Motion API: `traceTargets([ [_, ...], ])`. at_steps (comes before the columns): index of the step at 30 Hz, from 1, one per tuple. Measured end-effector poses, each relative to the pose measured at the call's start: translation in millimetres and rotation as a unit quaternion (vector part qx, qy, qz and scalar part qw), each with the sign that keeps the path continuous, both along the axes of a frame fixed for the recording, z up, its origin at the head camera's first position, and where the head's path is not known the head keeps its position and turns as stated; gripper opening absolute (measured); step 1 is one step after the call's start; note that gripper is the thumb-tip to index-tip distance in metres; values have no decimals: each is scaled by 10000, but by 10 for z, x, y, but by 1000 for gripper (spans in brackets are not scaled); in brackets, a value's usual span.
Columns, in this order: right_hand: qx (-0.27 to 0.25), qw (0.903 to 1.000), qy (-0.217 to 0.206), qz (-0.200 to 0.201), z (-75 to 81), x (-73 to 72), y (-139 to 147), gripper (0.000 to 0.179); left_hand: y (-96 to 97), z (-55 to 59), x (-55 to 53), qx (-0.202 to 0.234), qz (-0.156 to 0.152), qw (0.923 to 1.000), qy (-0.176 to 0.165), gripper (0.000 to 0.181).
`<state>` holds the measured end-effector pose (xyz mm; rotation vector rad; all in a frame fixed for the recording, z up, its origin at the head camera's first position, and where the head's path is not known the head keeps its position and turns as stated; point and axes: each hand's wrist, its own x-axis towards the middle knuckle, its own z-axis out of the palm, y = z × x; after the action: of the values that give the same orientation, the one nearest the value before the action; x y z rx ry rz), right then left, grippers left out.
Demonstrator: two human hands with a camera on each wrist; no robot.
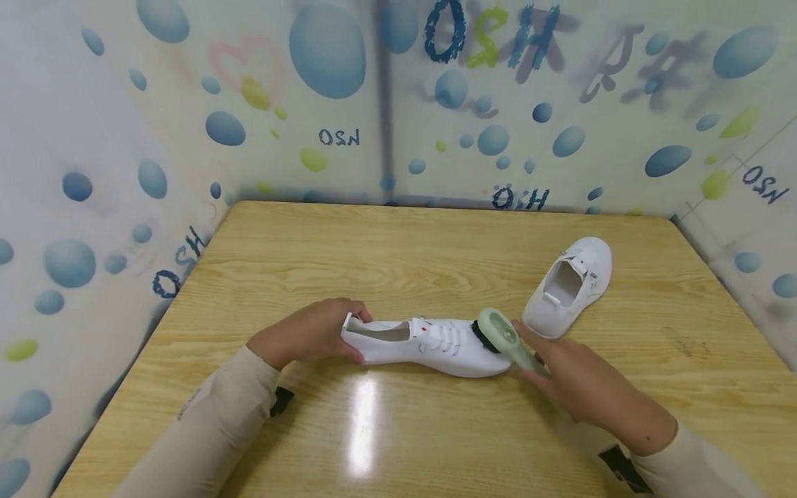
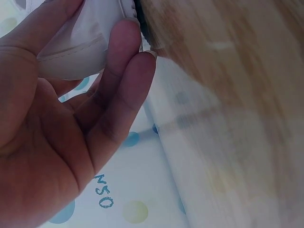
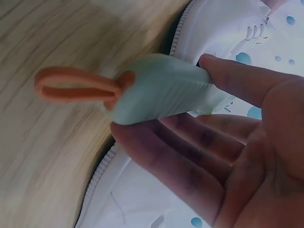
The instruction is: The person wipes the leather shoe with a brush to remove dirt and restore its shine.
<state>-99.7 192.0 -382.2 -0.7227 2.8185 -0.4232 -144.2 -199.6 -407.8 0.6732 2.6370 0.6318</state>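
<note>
My left hand [image 1: 320,332] grips the heel of a white lace-up shoe [image 1: 398,353], which lies lengthwise with its toe to the right. In the left wrist view, thumb and fingers close around the heel [image 2: 78,54]. My right hand [image 1: 575,377] holds a pale green brush [image 1: 507,339] by its handle. Its dark bristles [image 1: 484,337] meet the top of the shoe's toe. An orange loop [image 3: 76,85] hangs from the handle's end in the right wrist view, where the thumb and fingertips pinch the handle [image 3: 161,88].
A second white shoe [image 1: 588,277] rests on the wooden table [image 1: 373,256] beyond the right hand, toe pointing away. Behind the table's far edge stands a wall [image 1: 398,104] with blue and green dots and lettering; another wall [image 1: 68,214] runs along the left.
</note>
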Motion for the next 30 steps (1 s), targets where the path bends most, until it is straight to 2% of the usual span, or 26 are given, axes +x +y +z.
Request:
traceTargets([
  [2, 6, 10000, -86, -37, 0, 13, 30, 72, -3, 5, 6, 0, 36, 10000, -48, 57],
  [8, -26, 9969, -744, -265, 26, 79, 140, 73, -10, 20, 18, 5, 176, 9997, -171, 57],
  [13, 26, 9965, -835, -38, 32, 131, 187, 71, -12, 14, 16, -14, 196, 9997, -159, 57],
  [16, -20, 9978, -630, 209, 28, 129, 161, 68, -14, 7, 11, -1, 179, 9997, -144, 57],
  [20, -102, 9992, -297, 255, 17, 101, 76, 68, -6, 16, 15, 18, 148, 9997, -168, 57],
  [24, -104, 9999, 62, 69, -7, 69, 4, 71, 5, 30, 22, 8, 191, 9995, -248, 56],
  [27, 18, 9992, 384, -61, -33, 55, 4, 71, 7, 30, 24, 20, 155, 9997, -203, 56],
  [30, 137, 9985, 509, -154, -56, 56, 41, 71, 6, 26, 22, 35, 105, 9999, -124, 56],
])
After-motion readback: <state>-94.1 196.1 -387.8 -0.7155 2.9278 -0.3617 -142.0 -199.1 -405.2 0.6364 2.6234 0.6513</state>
